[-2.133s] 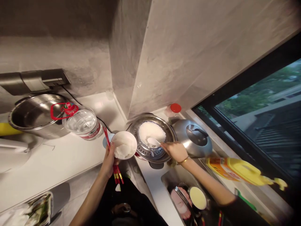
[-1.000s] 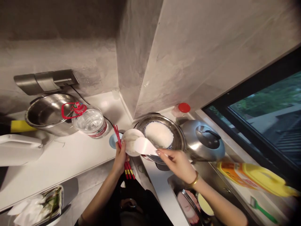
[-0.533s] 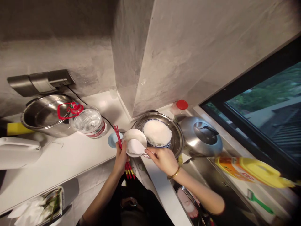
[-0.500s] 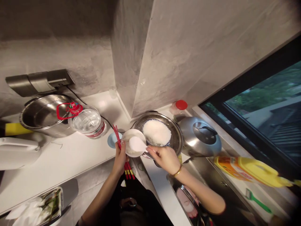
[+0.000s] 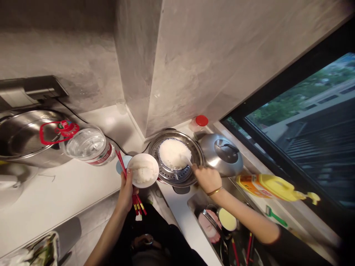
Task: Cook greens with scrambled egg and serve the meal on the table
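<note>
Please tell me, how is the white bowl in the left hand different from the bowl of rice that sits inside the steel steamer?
The white bowl is held up by the left hand, together with red chopsticks; the rice bowl in the steamer rests on the steamer tray. The white bowl holds only a small portion of rice; the steamer bowl is heaped nearly full. The right hand works a white spoon in the steamer bowl, not in the held one. Both are round and contain white rice.
</note>
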A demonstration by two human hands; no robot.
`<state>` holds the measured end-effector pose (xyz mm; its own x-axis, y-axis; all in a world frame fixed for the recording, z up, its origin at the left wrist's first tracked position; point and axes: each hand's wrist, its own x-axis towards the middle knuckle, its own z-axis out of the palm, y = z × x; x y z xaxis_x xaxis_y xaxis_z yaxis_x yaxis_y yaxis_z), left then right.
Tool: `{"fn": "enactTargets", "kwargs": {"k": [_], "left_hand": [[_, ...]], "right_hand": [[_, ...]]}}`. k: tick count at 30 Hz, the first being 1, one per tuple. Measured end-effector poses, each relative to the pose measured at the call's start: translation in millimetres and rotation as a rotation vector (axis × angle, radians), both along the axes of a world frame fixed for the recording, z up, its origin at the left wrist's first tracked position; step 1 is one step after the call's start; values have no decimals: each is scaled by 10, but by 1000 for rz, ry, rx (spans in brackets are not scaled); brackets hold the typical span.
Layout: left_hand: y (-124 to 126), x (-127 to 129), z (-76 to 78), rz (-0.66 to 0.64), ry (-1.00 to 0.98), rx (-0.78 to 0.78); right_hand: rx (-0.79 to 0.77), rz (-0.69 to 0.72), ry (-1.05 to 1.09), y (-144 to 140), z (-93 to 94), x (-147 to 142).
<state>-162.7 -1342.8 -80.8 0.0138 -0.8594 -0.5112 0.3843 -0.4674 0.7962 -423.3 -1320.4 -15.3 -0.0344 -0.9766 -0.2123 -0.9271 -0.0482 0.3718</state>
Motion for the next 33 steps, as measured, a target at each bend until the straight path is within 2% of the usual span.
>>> {"fn": "enactTargets", "kwargs": {"k": [4, 10, 15, 20, 26, 29, 33], "left_hand": [[9, -18, -23, -25, 18, 9], [19, -31, -9, -43, 31, -10], [23, -21, 13, -41, 18, -12], [25, -9, 33, -24, 34, -4], [23, -21, 72, -54, 11, 9], [13, -55, 95, -55, -3, 27], [-11, -153, 112, -74, 8, -6]], "right_hand": [[64, -9, -37, -107, -83, 29], [125, 11, -70, -367, -157, -92], [152, -36, -150, -580, -220, -191], [235, -77, -423, -799, -359, -469], [343, -138, -982, -859, -477, -757], [332, -233, -1176, -812, -394, -824], [198, -298, -1285, -736, -147, -868]]}}
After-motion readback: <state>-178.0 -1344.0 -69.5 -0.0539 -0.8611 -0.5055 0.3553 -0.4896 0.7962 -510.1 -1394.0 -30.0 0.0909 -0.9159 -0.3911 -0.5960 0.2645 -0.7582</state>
